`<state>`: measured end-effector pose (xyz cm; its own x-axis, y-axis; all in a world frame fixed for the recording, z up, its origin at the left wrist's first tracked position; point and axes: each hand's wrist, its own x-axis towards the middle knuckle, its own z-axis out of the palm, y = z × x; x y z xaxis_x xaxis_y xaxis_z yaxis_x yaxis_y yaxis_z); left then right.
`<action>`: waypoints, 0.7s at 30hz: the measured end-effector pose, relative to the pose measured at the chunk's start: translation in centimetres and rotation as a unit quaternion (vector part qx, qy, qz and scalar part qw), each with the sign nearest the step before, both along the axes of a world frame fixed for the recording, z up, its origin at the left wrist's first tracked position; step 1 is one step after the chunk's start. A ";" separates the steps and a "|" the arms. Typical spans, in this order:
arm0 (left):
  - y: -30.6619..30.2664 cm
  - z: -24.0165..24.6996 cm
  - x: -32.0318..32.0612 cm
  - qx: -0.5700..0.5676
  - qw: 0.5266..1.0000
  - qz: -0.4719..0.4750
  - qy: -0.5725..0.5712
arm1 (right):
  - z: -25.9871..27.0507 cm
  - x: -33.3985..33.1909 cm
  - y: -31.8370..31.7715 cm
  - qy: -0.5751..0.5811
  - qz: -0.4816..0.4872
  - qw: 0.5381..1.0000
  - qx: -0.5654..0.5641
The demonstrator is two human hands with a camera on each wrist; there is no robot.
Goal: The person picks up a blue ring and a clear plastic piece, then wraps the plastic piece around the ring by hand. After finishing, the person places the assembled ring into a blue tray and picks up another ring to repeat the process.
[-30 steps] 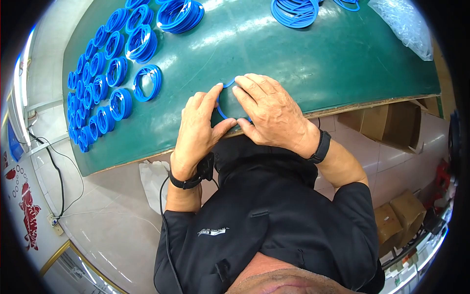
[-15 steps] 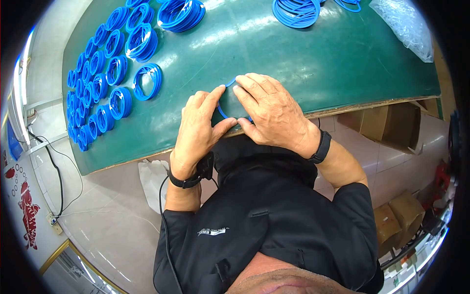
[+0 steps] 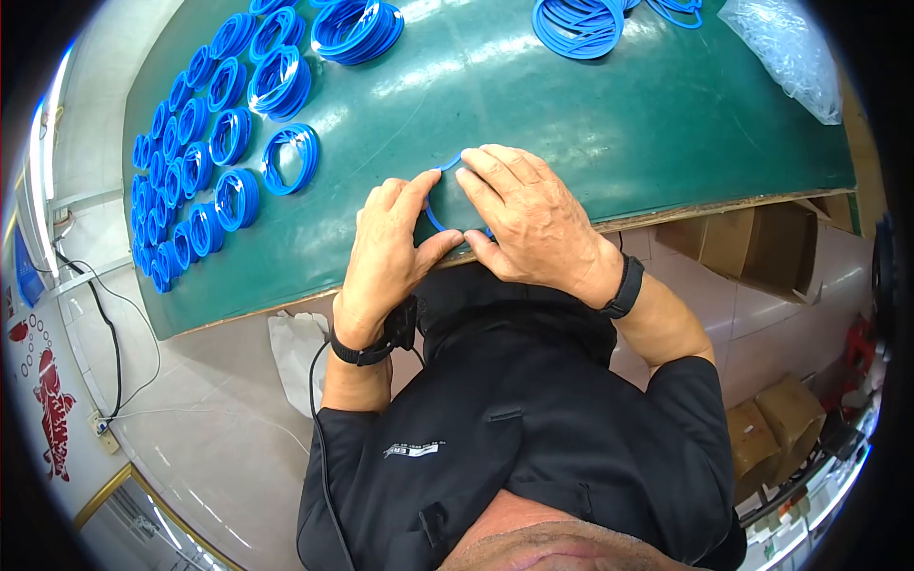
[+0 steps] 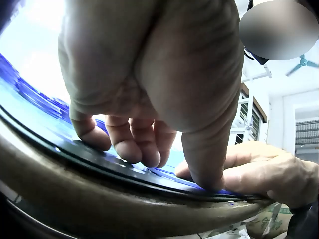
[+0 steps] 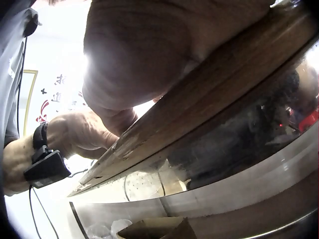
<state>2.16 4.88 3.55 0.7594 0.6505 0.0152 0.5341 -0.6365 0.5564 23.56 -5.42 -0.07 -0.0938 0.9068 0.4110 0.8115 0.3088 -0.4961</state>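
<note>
At the near edge of the green table (image 3: 533, 114), a loop of blue cord (image 3: 450, 162) lies flat between the two hands. My left hand (image 3: 386, 243) holds its left side, index fingertip at the upper part and thumb at the near part. Over its right side, my right hand (image 3: 538, 219) covers much of the loop, thumb close to the left thumb. The left wrist view shows the left fingertips (image 4: 128, 151) bent down at the tabletop and the thumb pressing at the blue cord (image 4: 187, 182). In the right wrist view the table edge hides the right fingertips.
Many blue coils (image 3: 235, 200) stand in rows on the left of the table. A bigger blue bundle (image 3: 578, 27) lies at the back, with a clear plastic bag (image 3: 785, 57) at back right. An open cardboard box (image 3: 757, 247) sits below the table's right side.
Both hands stay almost still around the blue cord loop. The head view has shifted slightly.
</note>
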 end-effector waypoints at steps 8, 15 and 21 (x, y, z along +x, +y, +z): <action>-0.5 0.0 0.0 -0.006 1.000 0.017 -0.016 | 0.0 0.0 0.0 -0.004 -0.002 1.000 0.003; -0.5 -0.3 -0.2 0.004 1.000 0.013 -0.002 | 0.0 0.0 0.0 -0.001 -0.001 1.000 0.004; -0.5 -0.2 -0.2 -0.005 1.000 0.021 -0.006 | 0.2 0.1 -0.1 -0.007 -0.001 1.000 -0.001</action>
